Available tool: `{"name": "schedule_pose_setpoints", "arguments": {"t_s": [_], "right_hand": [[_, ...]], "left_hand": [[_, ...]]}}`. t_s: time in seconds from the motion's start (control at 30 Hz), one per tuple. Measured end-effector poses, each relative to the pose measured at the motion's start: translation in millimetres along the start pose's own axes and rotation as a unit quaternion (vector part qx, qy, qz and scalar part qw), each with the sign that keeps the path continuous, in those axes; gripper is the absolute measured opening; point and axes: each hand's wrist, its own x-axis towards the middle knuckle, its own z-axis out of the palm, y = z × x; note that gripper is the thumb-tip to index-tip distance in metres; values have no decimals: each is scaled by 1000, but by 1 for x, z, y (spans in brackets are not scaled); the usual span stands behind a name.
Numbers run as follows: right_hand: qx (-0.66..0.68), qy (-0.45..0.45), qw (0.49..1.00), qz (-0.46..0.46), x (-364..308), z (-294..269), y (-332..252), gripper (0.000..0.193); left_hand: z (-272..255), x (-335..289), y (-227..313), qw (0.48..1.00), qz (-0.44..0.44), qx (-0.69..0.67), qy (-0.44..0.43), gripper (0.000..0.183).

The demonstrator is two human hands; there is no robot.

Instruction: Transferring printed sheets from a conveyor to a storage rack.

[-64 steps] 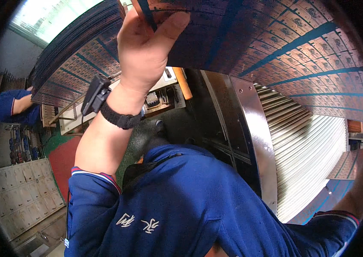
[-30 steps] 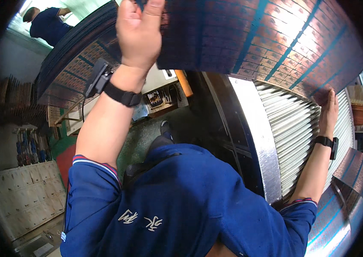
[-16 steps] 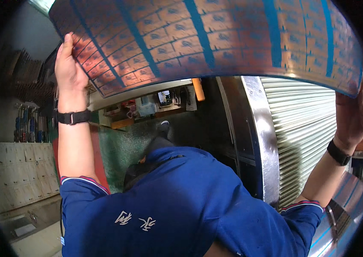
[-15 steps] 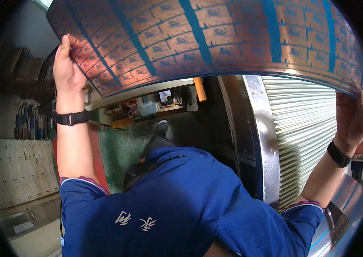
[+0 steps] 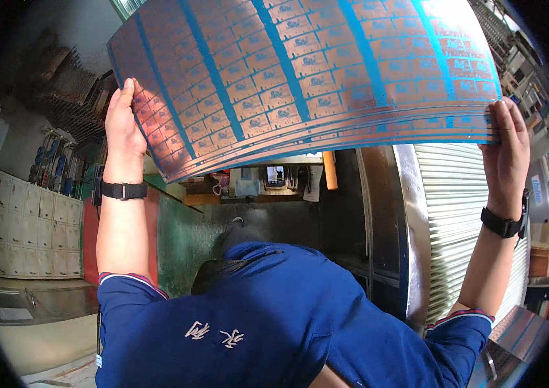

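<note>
Head view: several copper-coloured panels (image 5: 274,84) with blue bands are up in front of the person's chest, spanning the upper part of the view, well clear of the bright ridged slats (image 5: 459,226) at the right. Their lower edges are slightly fanned, so they do not sit quite flush. To hold such a bundle well, I would keep the grip at the margins, press evenly from both sides and let the edges settle square, since thin sheets probably slide on each other and their faces may scuff. Keeping the two sides level should also limit the sag along the bottom.

The left hand (image 5: 124,132) grasps the panels at their left edge, fingers pointing up and palm turned inward; how far the fingertips reach behind is hard to tell. The right hand (image 5: 507,132) grips the lower right corner, its fingers bent over the edge. Both forearms rise from the lower part of the view, spread wide, each with a black strap at the wrist. Beyond and below the panels, a worktop (image 5: 310,158) carries small items, with an orange bar (image 5: 330,171) at its right end.
</note>
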Motion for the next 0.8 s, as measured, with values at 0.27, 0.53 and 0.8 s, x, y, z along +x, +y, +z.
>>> {"name": "schedule_pose_setpoints", "arguments": {"t_s": [0.27, 0.53, 0.8], "right_hand": [[-85, -80, 993, 16, 8, 37, -4, 39], [-55, -116, 992, 12, 43, 50, 17, 21], [-21, -132, 989, 60, 56, 101, 10, 44]], "left_hand": [[2, 12, 17, 998, 21, 14, 58, 14], [-43, 28, 18, 997, 35, 15, 62, 17], [-66, 30, 38, 990, 66, 34, 123, 17]]}}
